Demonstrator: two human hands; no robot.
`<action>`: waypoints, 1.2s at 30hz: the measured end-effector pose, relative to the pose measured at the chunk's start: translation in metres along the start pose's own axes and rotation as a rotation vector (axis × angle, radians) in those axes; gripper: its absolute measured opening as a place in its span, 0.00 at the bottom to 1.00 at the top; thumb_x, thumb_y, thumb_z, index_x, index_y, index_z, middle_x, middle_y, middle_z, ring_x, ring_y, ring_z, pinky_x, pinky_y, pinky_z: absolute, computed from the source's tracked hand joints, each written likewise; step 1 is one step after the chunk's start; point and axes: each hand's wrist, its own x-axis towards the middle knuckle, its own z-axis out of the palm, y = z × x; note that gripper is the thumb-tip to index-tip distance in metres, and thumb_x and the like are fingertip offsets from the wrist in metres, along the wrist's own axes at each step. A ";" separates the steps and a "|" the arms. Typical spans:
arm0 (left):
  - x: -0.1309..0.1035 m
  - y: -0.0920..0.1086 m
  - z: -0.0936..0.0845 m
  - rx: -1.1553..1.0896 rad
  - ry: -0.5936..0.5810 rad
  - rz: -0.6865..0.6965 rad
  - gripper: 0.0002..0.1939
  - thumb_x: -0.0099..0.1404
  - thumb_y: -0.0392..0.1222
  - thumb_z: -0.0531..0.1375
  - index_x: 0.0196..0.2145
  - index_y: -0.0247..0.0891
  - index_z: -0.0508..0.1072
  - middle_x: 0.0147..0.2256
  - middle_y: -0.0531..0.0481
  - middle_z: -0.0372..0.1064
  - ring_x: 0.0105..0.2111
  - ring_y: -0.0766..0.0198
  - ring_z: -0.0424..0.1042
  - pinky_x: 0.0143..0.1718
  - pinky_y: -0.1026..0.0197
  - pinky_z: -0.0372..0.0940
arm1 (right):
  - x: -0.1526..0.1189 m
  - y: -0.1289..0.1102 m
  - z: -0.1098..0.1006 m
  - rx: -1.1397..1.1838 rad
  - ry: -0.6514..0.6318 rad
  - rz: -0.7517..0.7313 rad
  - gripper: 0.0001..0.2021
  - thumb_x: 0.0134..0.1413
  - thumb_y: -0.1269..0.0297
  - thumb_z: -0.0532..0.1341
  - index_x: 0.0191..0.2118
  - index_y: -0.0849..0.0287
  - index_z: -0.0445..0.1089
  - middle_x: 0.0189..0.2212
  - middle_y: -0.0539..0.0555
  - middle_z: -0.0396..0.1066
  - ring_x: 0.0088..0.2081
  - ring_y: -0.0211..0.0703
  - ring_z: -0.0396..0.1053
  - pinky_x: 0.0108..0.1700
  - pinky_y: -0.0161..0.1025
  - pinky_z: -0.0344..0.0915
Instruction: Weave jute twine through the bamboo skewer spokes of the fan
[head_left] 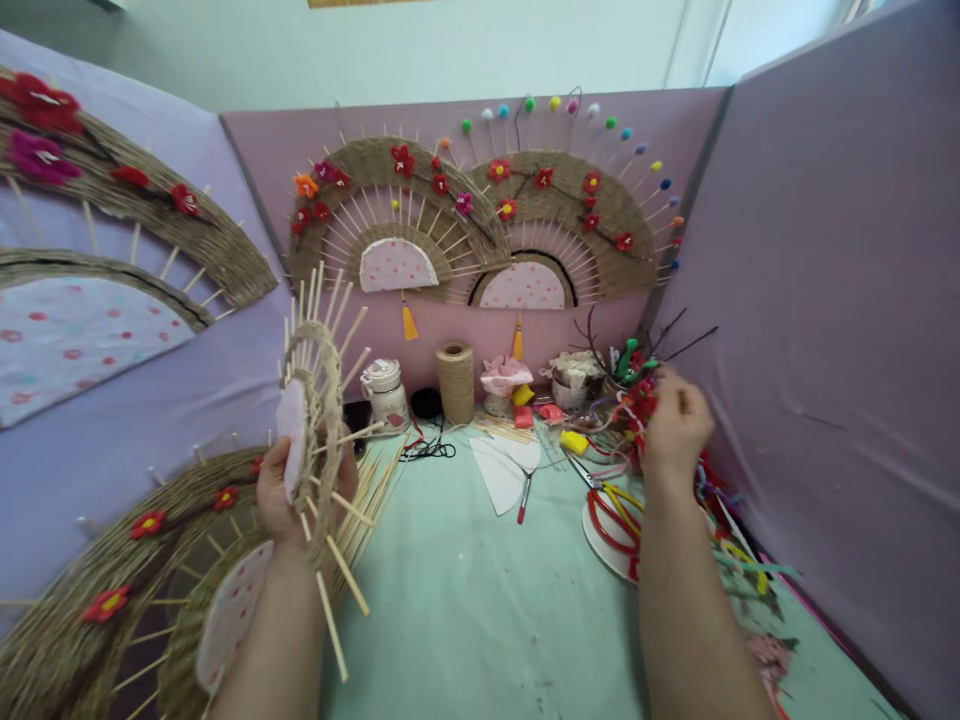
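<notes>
L hand [276,495] was clamped on a small fan [331,400], thumb on one side & fingers round the other. Fan was held up edge-on over the L part of the tbl [465,620], sticks poking out thru its twine band. R hand [679,430] was at the red bits [640,400] on the far R, fingers curled tog.; couldn't tell if anything was pinched. Loose sticks [382,490] lay just beside the fan. Twine roll [455,385] stood at the back, nr the jar [385,398]; scissors [587,477] lay L of R hand.
</notes>
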 end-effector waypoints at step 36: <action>-0.028 -0.073 0.000 0.276 -0.278 -0.693 0.26 0.62 0.45 0.55 0.56 0.31 0.67 0.46 0.34 0.73 0.45 0.44 0.74 0.36 0.53 0.73 | -0.113 -0.087 0.061 0.439 -1.126 0.120 0.06 0.49 0.62 0.62 0.30 0.59 0.72 0.32 0.52 0.72 0.35 0.41 0.69 0.38 0.37 0.66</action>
